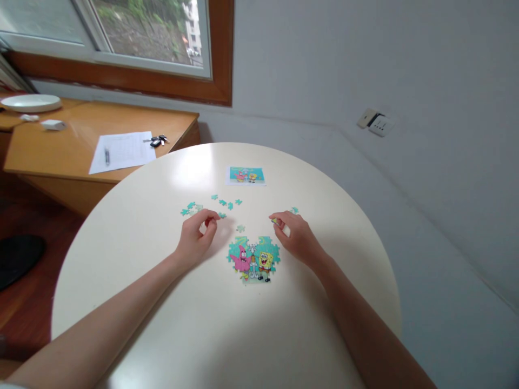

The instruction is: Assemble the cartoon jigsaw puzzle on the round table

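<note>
Taking the half-joined SpongeBob jigsaw (254, 262) as the clock's centre, with twelve away from the person, the puzzle lies flat on the round white surface (182, 335), an open notch in its edge at twelve. The right hand (298, 236) is at two o'clock, its grip pinching a small yellowish puzzle piece (274, 221) between thumb and finger. The left hand (194, 233) is at ten, thumb and forefinger curled towards each other beside a teal piece (223, 215); whether they hold it cannot be told.

A lone pale piece (240, 229) sits at eleven, close to the jigsaw, and a reference picture card (246, 176) at twelve, farther out. No tray borders the jigsaw, so a sideways push or a forced fit could slide it or part its joints. The fingers cover much of the pinched piece, so it could be turned the wrong way. A low sweep of the left hand could scatter the loose teal cluster (188, 208) at ten; the right could nudge the partly hidden piece (294, 209) at one.
</note>
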Tool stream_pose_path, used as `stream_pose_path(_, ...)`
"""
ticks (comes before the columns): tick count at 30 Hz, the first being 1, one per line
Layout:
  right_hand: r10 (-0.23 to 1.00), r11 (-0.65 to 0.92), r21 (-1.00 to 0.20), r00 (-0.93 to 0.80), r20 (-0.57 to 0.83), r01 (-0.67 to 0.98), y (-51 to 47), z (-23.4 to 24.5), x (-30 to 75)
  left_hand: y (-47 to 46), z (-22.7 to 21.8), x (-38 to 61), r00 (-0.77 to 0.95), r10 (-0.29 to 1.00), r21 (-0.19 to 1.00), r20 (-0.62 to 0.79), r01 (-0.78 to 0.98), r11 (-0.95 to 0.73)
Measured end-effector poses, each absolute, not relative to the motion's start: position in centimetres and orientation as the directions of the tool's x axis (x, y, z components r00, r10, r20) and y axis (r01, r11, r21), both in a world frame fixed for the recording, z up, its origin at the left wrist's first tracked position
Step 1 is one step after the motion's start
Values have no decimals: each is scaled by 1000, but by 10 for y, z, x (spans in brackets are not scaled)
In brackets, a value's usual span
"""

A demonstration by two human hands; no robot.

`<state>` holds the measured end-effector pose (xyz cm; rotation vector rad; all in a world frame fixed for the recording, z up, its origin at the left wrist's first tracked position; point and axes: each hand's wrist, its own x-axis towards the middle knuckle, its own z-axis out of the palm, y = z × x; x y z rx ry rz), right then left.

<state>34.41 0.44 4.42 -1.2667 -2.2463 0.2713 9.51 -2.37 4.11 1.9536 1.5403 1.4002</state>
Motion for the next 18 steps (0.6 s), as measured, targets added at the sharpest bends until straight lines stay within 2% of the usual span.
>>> stream_pose_path(5,820,572,-506,-448,355,646,-5,47,332,-23,41,93,-32,858,708,512,581,-401)
stream_pose_path(9,863,500,-648,-394,317,574,-12,51,324,-25,45,97,7,869,730,495,539,-420)
stream_pose_path(12,888,431,-763,-374,266,481,-18,53,318,-31,49,106,142,921,794,362,471,-384)
stream_pose_path(15,882,405,-818,-410,231,410,-25,55,310,-38,51,115,300,930,829,212,448,-334)
stream_pose_path(18,875,376,-842,-448,185,387,-30,55,303,-43,51,120,360,916,837,177,435,-332)
